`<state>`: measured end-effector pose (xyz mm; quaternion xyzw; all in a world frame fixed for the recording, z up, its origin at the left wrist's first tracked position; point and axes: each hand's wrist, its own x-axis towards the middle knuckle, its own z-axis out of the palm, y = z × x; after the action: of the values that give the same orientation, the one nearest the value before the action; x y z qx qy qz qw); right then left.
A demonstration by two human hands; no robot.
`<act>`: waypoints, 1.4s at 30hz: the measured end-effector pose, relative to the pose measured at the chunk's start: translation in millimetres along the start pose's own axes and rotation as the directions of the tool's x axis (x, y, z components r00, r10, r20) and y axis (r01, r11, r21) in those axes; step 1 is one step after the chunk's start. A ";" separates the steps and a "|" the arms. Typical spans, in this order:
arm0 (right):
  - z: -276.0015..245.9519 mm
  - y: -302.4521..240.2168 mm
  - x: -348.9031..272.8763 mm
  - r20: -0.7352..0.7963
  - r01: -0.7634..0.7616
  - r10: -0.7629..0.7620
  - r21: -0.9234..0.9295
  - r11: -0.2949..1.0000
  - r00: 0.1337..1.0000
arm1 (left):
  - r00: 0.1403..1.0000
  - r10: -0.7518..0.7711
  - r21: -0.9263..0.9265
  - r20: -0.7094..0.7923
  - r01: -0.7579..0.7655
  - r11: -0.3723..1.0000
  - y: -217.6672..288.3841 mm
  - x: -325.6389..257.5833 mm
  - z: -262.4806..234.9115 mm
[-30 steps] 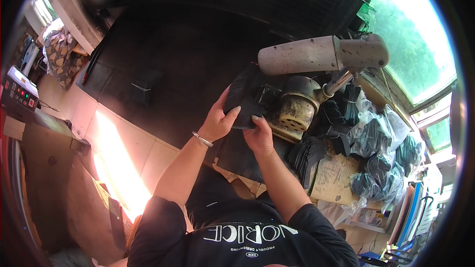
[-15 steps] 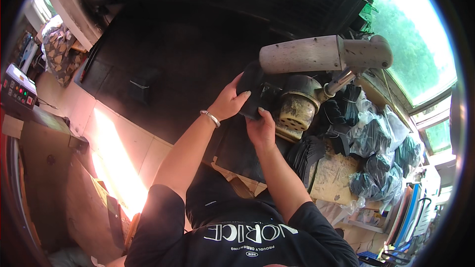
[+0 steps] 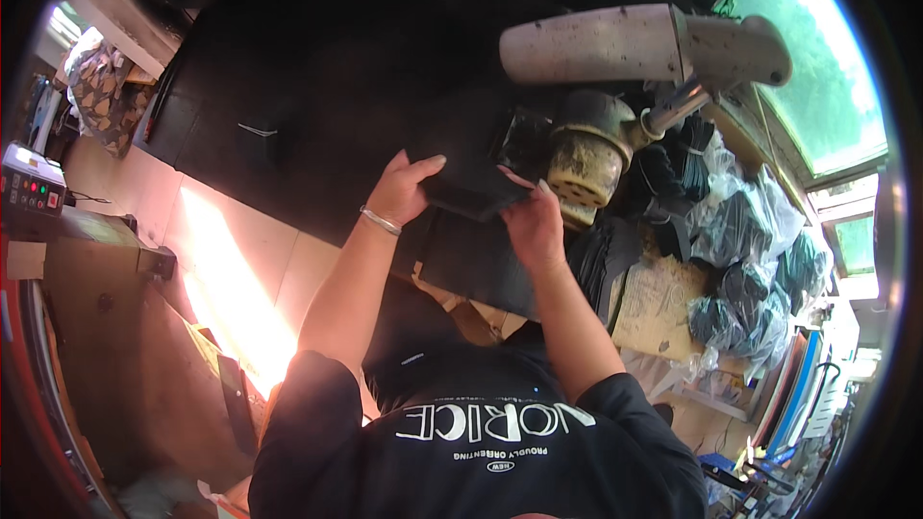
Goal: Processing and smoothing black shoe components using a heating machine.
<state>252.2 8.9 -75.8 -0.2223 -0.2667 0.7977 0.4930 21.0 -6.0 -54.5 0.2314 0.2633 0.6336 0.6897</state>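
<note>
Near the middle of the frame both hands hold one flat black piece of material (image 3: 471, 194), folded or stacked, just left of a worn machine. The left hand (image 3: 402, 194), with a thin silver bracelet (image 3: 381, 221) on its wrist, grips the piece's left edge, thumb on top and fingers curled under. The right hand (image 3: 534, 226) pinches the right edge from below, fingertips pressed on the dark surface. The piece sits just above a larger black sheet (image 3: 481, 264) lying on the desk (image 3: 240, 231), whose pale top catches a bright patch of sunlight at centre left. Right of the hands stands the machine's round, yellowish, grimy head (image 3: 586, 159), with a long pale arm (image 3: 625, 43) crossing the upper right of the frame. Further right, clear plastic bags of dark pieces (image 3: 740, 231) are piled below a window (image 3: 817, 67). At the far left edge sits a small grey control box with coloured buttons (image 3: 31, 187).
</note>
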 end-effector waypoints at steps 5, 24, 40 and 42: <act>16.2 -25.8 -8.7 0.020 -0.035 0.086 -0.807 0.589 0.996 | 0.992 -0.124 0.059 -0.022 0.126 0.990 -12.9 -35.6 -7.7; -31.8 20.7 -71.2 -0.020 -0.275 0.274 -0.049 0.960 0.961 | 0.989 -0.143 0.791 0.050 0.048 0.610 -88.9 -76.1 51.1; -59.0 59.3 -83.8 -0.101 -0.180 0.276 0.542 0.821 0.956 | 0.945 0.112 0.952 0.306 -0.307 -0.014 -144.8 -66.5 27.5; -55.8 60.4 -81.3 -0.128 -0.125 0.236 0.564 0.816 0.963 | 0.941 0.158 0.955 0.298 -0.296 -0.033 -154.1 -67.9 22.2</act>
<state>280.1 -75.7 -149.6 -0.1714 0.0453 0.8585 0.4812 147.5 -87.2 -133.6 0.7175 0.5541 0.3568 0.2256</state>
